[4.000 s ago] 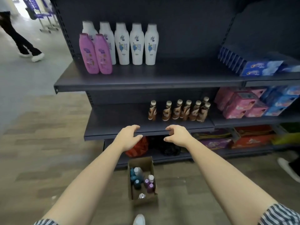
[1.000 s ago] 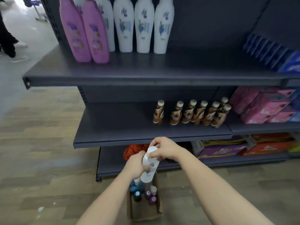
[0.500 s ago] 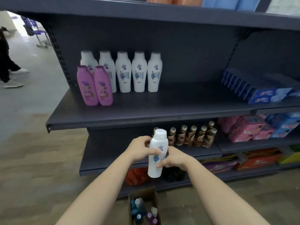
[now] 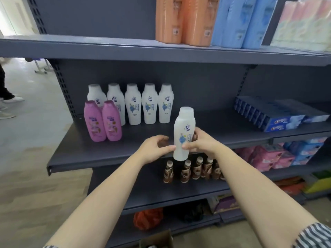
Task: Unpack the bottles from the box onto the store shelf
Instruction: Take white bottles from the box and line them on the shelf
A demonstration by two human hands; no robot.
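One white bottle (image 4: 184,122) upright over the shelf (image 4: 89,157) front edge: right hand (image 4: 202,144) grip wraps it, left hand (image 4: 152,149) slack, thumb touching.

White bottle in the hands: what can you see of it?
The white bottle is smooth and plastic-looking, with a flat white cap, dark lettering and a blue print. It is nearly upright, in the air at the front edge of the shelf. The right hand grips its lower half; the left hand touches its side with the thumb.
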